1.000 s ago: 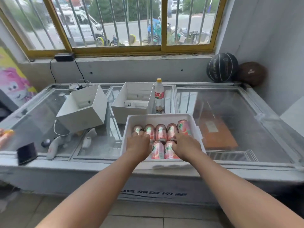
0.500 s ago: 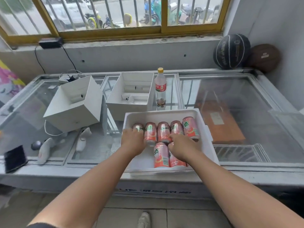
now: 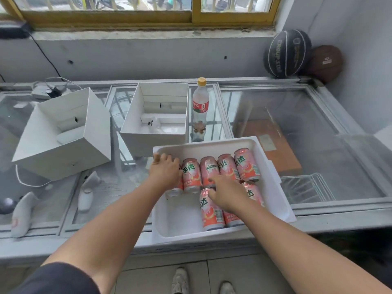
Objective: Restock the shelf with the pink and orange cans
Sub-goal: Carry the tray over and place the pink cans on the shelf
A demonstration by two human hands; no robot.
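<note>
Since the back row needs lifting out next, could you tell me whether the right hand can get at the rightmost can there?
Probably yes: the right hand rests just in front, and the rightmost can lies uncovered in the open tray.

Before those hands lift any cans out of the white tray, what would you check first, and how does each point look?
1. Left hand on a can: ok, it covers the leftmost can of the back row; its grip cannot be told.
2. Right hand on a can: cannot tell; it rests over the front cans, fingers hidden.
3. Cans lying steady: ok, all lie on their sides, packed together in the white tray.
4. Tray seated: ok, it rests on the glass freezer lid, front edge near the rim.
5. Lift path: ok, nothing hangs over the tray.
6. Bottle behind the tray: ok, upright and apart.
</note>
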